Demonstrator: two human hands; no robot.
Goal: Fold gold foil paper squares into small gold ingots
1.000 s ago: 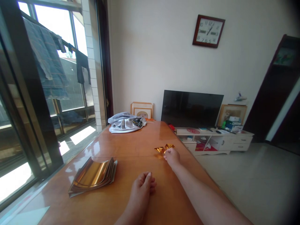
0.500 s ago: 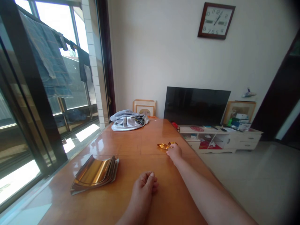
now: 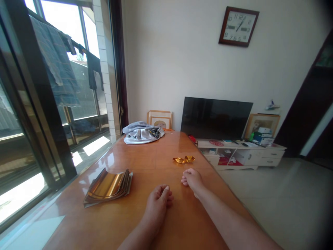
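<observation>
Just backed my right hand (image 3: pixel 191 179) off the folded gold foil (image 3: pixel 184 160); it's lying free, right of and beyond the foil stack (image 3: pixel 108 185). Reads as set down. Right's loosely curled, pinching nothing visible; left hand (image 3: pixel 158 199) likewise, right of stack.

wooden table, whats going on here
A person's left hand and right hand are loosely curled at the wooden table, holding nothing visible. Folded gold foil lies beyond the right hand, apart from it. A stack of gold sheets sits left of the left hand, and gray cloth lies at the far end.
</observation>
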